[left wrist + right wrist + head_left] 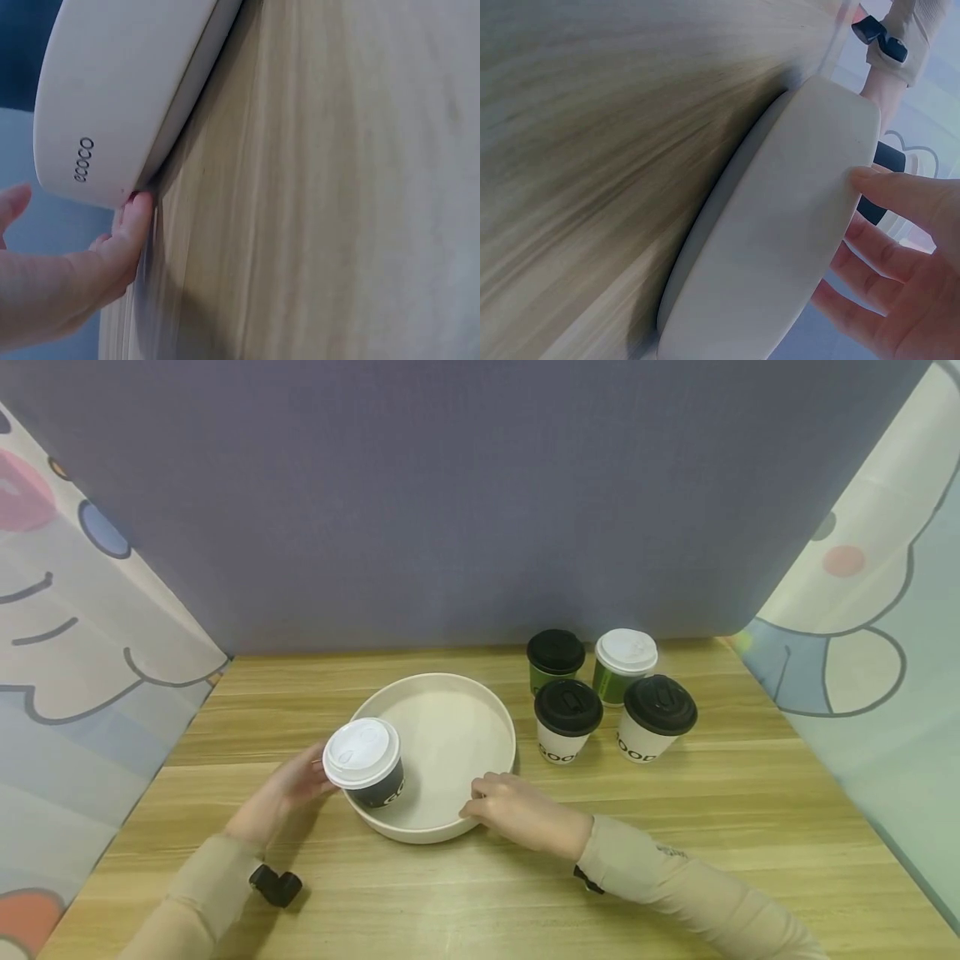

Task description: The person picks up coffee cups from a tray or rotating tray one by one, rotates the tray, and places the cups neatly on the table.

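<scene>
A round cream tray (461, 747) with a raised rim sits on the table. Inside its left part stands a dark paper cup (378, 787) with a white lid. My left hand (296, 779) is at the tray's left side, partly hidden behind the cup in the head view. In the left wrist view, its fingertips (138, 202) touch the tray's bottom edge, while the thumb stands apart from the wall. My right hand (521, 810) pinches the front right rim. The right wrist view shows its thumb (877, 184) on the outer wall and the fingers over the rim.
Right of the tray stand two white cups with black lids (568, 710) (660, 706). Behind them are a green cup with a black lid (556, 653) and a green cup with a white lid (626, 652). A grey panel (480, 510) borders the table's back.
</scene>
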The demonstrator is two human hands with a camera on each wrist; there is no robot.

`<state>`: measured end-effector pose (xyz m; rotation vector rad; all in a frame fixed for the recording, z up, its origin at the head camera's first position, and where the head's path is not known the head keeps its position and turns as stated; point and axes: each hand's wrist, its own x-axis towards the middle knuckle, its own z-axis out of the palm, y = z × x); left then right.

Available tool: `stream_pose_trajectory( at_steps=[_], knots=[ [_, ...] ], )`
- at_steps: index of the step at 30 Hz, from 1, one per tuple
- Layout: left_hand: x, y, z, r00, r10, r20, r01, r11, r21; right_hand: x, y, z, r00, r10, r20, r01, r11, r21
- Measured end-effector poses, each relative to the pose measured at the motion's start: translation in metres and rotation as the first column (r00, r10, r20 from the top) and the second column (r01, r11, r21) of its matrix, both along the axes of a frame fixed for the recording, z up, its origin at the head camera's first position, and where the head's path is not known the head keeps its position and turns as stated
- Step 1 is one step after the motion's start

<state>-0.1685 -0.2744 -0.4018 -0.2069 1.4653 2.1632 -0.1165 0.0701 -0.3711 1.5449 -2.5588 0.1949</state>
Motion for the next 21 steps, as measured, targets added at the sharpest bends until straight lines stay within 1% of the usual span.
stream_pose_trajectory(
  at_steps=[4,10,15,21],
  knots=[
    [-0.0055,0.0005,-0.0019,0.999,-0.029,-0.021,0.029,0.999,-0.024,0.0004,0.0004,0.0005,1.0,-0.011,-0.002,0.011,1.0,0.016],
    [-0.0083,0.0016,-0.0042,0.999,-0.023,-0.04,0.019,0.996,-0.088,0.0007,0.0003,-0.0001,1.0,-0.022,0.003,0.022,0.999,0.024],
    [-0.0062,0.0014,-0.0051,0.997,-0.02,-0.07,0.011,0.992,-0.128,0.0001,0.0027,-0.0011,1.0,-0.017,0.005,0.017,1.0,-0.008],
    [-0.0005,-0.0006,-0.0078,0.992,-0.026,-0.126,0.004,0.985,-0.175,-0.0014,0.0066,-0.0015,1.0,-0.004,-0.013,0.003,0.998,-0.063]
  ],
)
